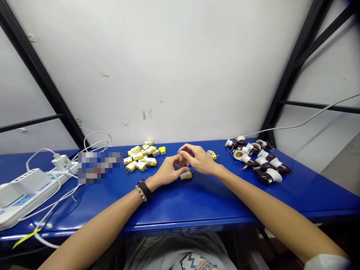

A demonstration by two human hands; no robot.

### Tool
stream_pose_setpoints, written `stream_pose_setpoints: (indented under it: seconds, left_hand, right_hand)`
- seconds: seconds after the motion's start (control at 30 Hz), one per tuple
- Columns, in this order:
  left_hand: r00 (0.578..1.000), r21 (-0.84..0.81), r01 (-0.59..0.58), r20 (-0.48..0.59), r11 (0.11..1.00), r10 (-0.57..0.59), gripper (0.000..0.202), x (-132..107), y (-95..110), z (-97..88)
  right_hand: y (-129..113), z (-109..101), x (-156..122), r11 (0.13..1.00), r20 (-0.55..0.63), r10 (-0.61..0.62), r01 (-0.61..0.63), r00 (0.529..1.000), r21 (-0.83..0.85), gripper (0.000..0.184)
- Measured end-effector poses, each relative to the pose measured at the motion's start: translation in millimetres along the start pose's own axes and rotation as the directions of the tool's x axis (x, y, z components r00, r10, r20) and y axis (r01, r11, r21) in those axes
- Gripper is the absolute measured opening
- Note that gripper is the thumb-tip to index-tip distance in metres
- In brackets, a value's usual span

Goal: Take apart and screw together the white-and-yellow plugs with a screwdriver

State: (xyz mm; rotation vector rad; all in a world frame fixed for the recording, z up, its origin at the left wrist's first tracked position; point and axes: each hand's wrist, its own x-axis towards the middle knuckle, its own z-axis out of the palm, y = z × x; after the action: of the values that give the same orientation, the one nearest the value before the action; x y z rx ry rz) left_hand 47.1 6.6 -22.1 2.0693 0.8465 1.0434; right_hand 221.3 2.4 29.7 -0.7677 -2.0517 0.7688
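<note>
Both my hands meet at the middle of the blue table [197, 202]. My left hand [168, 171], with a dark wristband, is closed in a pinch on a yellow and white plug adapter [186, 174] that rests on the table. My right hand [197, 158] is closed around a small dark purple thing [186, 149], partly hidden by my fingers. The two hands touch each other above the adapter.
A heap of several yellow and white plug adapters [142, 155] lies left of my hands, one more adapter [211, 154] to the right. Several dark purple lamp sockets with white ends [258, 159] lie at the right. A white power strip [25, 191] with cables sits far left.
</note>
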Motion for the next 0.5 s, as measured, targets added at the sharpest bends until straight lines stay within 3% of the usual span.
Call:
stream_pose_setpoints:
  seconds: [0.13, 0.3, 0.5]
  left_hand:
    - [0.998, -0.033, 0.007, 0.067, 0.999, -0.005, 0.023, -0.8, 0.6, -1.4]
    - [0.996, 0.050, 0.016, -0.088, 0.999, -0.011, 0.026, 0.1, 1.4, 0.2]
    - [0.999, 0.037, 0.002, 0.044, 0.999, -0.004, 0.028, -0.1, 1.0, -1.5]
  right_hand:
    - [-0.6, 0.3, 0.0, 1.000, -0.003, 0.007, -0.007, 1.000, -0.021, 0.022]
    - [0.5, 2.1, 0.3, 0.999, -0.025, 0.035, -0.035, 0.999, 0.016, 0.021]
    - [2.0, 1.9, -0.8, 0.999, 0.021, 0.031, -0.031, 0.999, -0.007, 0.025]
